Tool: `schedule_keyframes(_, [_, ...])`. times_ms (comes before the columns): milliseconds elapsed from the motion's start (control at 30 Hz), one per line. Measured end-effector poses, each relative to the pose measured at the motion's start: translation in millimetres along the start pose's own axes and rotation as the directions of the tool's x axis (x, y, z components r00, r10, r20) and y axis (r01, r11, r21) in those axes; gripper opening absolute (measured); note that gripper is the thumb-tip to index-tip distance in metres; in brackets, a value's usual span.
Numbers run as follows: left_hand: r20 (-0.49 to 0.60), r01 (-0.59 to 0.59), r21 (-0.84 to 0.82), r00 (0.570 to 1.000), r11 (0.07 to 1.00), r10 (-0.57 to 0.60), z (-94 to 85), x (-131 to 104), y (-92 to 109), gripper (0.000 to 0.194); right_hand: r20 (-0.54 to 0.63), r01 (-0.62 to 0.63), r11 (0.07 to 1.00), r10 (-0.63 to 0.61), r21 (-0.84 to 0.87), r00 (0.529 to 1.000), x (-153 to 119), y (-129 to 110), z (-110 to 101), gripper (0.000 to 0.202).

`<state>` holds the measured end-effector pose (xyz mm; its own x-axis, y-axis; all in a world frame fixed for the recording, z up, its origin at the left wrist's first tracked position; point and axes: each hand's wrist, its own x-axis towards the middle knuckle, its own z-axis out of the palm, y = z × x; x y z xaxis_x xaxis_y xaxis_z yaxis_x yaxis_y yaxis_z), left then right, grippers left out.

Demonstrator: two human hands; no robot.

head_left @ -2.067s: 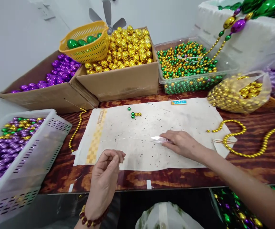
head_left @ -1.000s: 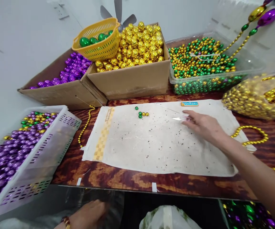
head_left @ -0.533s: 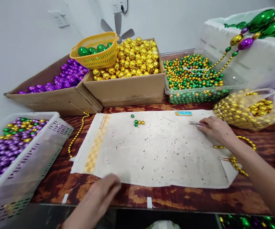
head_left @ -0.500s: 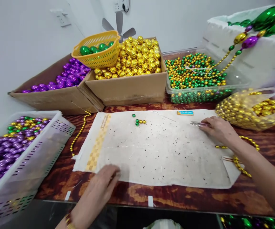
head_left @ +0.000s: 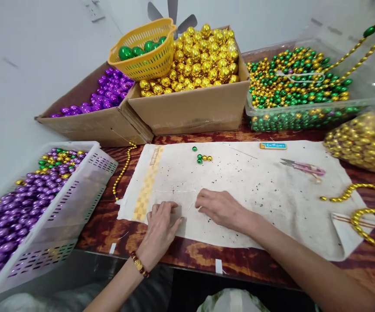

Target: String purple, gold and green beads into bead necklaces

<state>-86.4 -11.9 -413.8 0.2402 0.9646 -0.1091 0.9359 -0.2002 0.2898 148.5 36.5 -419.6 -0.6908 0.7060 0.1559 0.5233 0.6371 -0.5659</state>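
My left hand [head_left: 161, 225] is over the near edge of the white cloth [head_left: 255, 199], fingers curved and thumb held apart, with nothing visible between them. To its right, my right hand [head_left: 221, 209] pinches its fingertips together at the end of a thin clear thread [head_left: 174, 191] on the cloth. Beyond the hands lie a few loose green beads [head_left: 199, 158] and gold beads [head_left: 207, 158]. Pink-handled scissors [head_left: 304, 167] rest on the cloth's right side. A needle-like thin rod [head_left: 239, 150] lies near the far edge.
Boxes of purple balls [head_left: 109, 93] and gold balls [head_left: 200, 65] stand behind, with a yellow basket [head_left: 141, 65] on top. A bead-filled white crate [head_left: 92, 190] is left. A clear tub [head_left: 304, 108], bead bag [head_left: 363, 143] and gold bead strand [head_left: 359, 212] are right.
My right hand has let go of the scissors, which lie on the cloth, and has moved left to the thread. My left hand has moved slightly right. The view has shifted.
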Motion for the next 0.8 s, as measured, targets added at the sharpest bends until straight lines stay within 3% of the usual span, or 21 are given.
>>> schedule_keyframes(133, [0.006,0.007,-0.029,1.0,1.0,-0.007,0.4,-3,-13,0.018,0.065,0.049,0.998,-0.046,-0.049,0.997,30,2,28,0.015])
schedule_keyframes(300, [0.026,0.025,-0.059,0.999,0.998,-0.024,1.2,-4,-14,0.017,0.087,0.052,0.998,-0.048,-0.042,0.995,37,12,38,0.019])
schedule_keyframes(467, [0.072,0.032,-0.121,0.997,0.992,-0.024,-5.7,2,-27,0.017,0.02,0.001,0.999,-0.002,0.04,1.0,34,5,32,0.012])
schedule_keyframes(567, [0.007,-0.006,-0.18,1.0,0.984,0.007,-15.2,29,-29,0.019,-0.091,-0.09,0.987,0.103,0.133,0.991,20,2,15,0.008])
schedule_keyframes(667, [-0.123,-0.185,-0.162,0.978,0.969,0.166,-18.2,78,0,0.019,-0.275,-0.168,0.846,0.342,0.505,0.899,-15,4,-7,0.011])
schedule_keyframes(733, [-0.167,-0.352,-0.136,0.93,0.926,0.329,-11.6,118,38,0.017,-0.361,-0.097,0.675,0.504,0.731,0.785,-49,11,-20,0.01])
schedule_keyframes(800, [-0.165,-0.482,-0.11,0.871,0.869,0.462,1.8,158,82,0.019,-0.421,-0.009,0.564,0.627,0.826,0.656,-86,20,-30,0.007])
